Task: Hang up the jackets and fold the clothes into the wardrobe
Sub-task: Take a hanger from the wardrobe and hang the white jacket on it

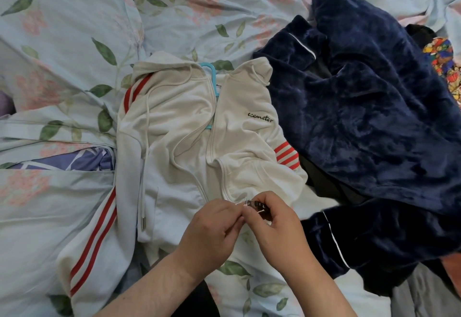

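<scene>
Left hand, right hand: fingertips together at zipper

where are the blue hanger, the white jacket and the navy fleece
blue hanger [215, 78]: head view, on the stem below its hook
white jacket [174, 122]: head view, on the front panel beside the zip
navy fleece [374, 107]: head view, on the middle of its plush bulk

Floral bedsheet, white hooded jacket spread flat, navy plush garment heaped beside it
</scene>
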A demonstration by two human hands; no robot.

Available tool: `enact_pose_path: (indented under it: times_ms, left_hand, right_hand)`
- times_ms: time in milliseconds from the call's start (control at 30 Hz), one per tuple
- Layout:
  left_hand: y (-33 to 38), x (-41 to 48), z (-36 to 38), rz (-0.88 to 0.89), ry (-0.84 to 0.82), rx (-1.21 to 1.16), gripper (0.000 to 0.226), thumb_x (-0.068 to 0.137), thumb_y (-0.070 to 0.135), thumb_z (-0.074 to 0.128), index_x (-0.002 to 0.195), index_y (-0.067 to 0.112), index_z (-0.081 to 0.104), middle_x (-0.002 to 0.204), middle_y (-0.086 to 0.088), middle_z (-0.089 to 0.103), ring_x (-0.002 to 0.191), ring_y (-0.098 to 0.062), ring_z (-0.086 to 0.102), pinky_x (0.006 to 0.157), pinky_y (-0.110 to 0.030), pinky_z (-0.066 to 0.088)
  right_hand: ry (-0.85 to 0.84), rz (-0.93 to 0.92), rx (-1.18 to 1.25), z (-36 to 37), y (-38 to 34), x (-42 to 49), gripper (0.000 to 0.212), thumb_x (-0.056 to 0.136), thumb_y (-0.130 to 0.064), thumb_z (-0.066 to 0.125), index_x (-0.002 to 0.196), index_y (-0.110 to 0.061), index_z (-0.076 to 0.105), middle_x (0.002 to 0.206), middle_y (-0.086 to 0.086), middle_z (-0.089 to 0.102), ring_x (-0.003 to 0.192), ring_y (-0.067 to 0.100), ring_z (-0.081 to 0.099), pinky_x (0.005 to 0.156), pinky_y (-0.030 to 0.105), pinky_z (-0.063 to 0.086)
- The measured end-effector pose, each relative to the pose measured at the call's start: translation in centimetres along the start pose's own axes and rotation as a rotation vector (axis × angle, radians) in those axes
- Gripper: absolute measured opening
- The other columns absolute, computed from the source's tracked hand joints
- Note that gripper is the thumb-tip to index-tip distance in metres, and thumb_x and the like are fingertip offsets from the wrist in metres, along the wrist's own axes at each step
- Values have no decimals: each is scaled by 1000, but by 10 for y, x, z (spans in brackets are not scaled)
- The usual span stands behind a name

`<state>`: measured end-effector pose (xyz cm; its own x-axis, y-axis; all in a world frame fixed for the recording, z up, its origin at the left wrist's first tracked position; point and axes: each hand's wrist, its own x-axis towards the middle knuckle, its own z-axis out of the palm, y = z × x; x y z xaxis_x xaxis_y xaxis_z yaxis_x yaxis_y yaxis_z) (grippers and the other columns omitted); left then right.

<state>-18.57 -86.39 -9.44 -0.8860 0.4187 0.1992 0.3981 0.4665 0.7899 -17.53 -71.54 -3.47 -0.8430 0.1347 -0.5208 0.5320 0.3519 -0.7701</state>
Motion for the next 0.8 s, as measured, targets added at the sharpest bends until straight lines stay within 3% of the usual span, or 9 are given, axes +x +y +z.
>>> enact_pose_path:
  times_ms: [167, 300, 367, 467, 500, 567, 667, 733, 800]
  left_hand:
    - [1, -6, 2, -18, -103, -27, 29, 93, 5, 48, 114, 2, 68, 90, -2, 63, 85, -18, 59, 80, -27, 50]
    - [0, -8, 3, -105, -122, -149, 43, 92, 7, 48, 133, 9, 61, 100, 8, 62, 97, -9, 57, 89, -17, 45]
    - [-1, -17, 6, -392, -50, -261, 34, 93, 12, 53, 122, 22, 68, 99, 17, 62, 97, -3, 59, 86, -10, 43]
    - [-15, -55, 21, -1208, 114, -446, 18, 95, 8, 55, 83, 18, 64, 85, 6, 62, 74, -8, 59, 74, -21, 47]
    - [-24, -72, 30, -1477, 173, -597, 15, 95, 6, 54, 82, 11, 59, 83, -5, 58, 71, -15, 56, 73, -27, 48]
    - [-35, -87, 41, -1851, 287, -910, 15, 98, 8, 56, 109, -3, 58, 105, -20, 60, 97, -27, 63, 92, -40, 52]
    - [-45, -89, 50, -1933, 357, -1042, 42, 99, 9, 56, 137, -6, 46, 140, -24, 51, 130, -33, 50, 113, -44, 39]
    - [-44, -80, 51, -1925, 381, -1103, 43, 100, 5, 54, 140, -6, 43, 144, -22, 48, 135, -32, 46, 116, -41, 35]
    - [-44, -74, 50, -1920, 398, -1150, 36, 99, 2, 52, 134, -5, 47, 132, -22, 56, 131, -33, 49, 113, -41, 38]
  right_hand:
    - [44, 15, 46, -5, 5, 1, 17, 86, -17, 76, 76, -25, 64, 71, -9, 66, 65, 2, 59, 62, 13, 46]
    - [125, 3, 80, -8, 10, 5, 20, 89, -13, 71, 76, -27, 68, 70, -11, 68, 67, 5, 62, 62, 15, 48]
    - [174, -1, 77, -10, 14, 8, 22, 89, -11, 71, 75, -28, 68, 71, -10, 68, 68, 6, 63, 63, 18, 50]
    - [183, -22, 80, -8, 19, 8, 27, 88, -7, 71, 82, -34, 69, 88, -20, 70, 84, 2, 66, 73, 13, 50]
    - [175, -24, 81, -6, 20, 7, 28, 88, -7, 71, 84, -34, 69, 92, -23, 70, 89, 0, 66, 75, 12, 50]
    - [149, 2, 85, -3, 23, 6, 25, 88, -7, 71, 85, -32, 71, 89, -21, 72, 86, 0, 67, 74, 12, 50]
    - [148, 38, 94, 2, 28, 4, 19, 87, -8, 73, 82, -26, 73, 83, -13, 74, 82, 4, 69, 74, 20, 55]
    - [159, 55, 116, 4, 29, 2, 17, 86, -7, 74, 82, -24, 74, 83, -11, 74, 82, 6, 69, 76, 25, 56]
    - [177, 71, 143, 5, 30, 2, 18, 85, -6, 75, 83, -24, 75, 83, -10, 75, 81, 8, 70, 77, 28, 57]
